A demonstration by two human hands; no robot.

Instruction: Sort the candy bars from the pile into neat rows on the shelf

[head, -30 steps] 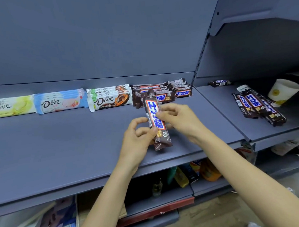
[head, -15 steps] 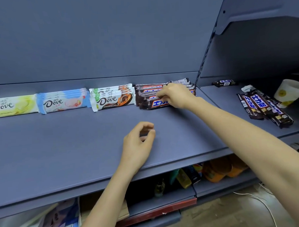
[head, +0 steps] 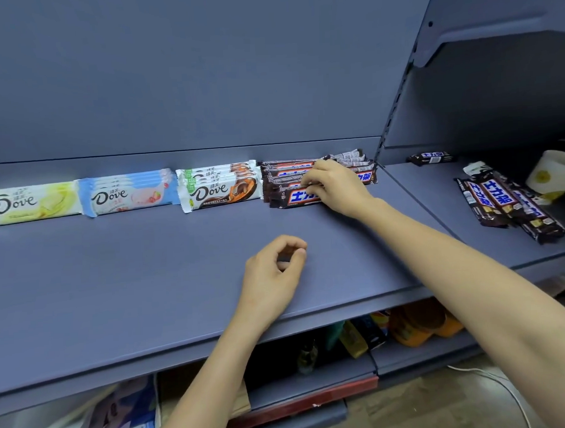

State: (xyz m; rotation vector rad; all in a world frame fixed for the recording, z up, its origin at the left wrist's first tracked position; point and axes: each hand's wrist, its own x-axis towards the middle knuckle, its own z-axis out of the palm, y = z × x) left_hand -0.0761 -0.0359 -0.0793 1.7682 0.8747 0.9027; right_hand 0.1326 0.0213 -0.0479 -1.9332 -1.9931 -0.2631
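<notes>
1. We see the front brown bar [head: 292,199] lying flat at the near edge of the brown row [head: 282,173], at the back of the shelf [head: 116,285]. The right hand [head: 335,187] covers its right half, and the bent fingertips [head: 309,189] sit on its top edge beside the blue lettering.
2. Those fingers curl down onto the wrapper and appear to grip it, though the thumb is hidden under the palm.
3. The left hand [head: 272,272] is well apart from every bar, at 7 o'clock from the right hand. It holds nothing, and its fingers are loosely curled with the thumb and forefinger tips almost meeting.
4. The loose pile [head: 507,204] of brown bars lies overlapping and slanted at 3 o'clock from the right hand, on the neighbouring shelf [head: 435,191]. A lone bar [head: 431,158] lies at 11 o'clock from the pile.
5. At 9 o'clock from the brown row stand the orange row [head: 218,189], the blue row [head: 128,194] and the yellow row [head: 31,203], the last cut off by the view's edge.
6. The hand hides much of the brown row. The paper cup [head: 551,173] is partly cut off. The goods below [head: 418,324] are too dark and blurred to name.
7. The right arm reaches in straight from 5 o'clock, with the wrist low over the shelf. The left forearm comes up from 6 o'clock.
</notes>
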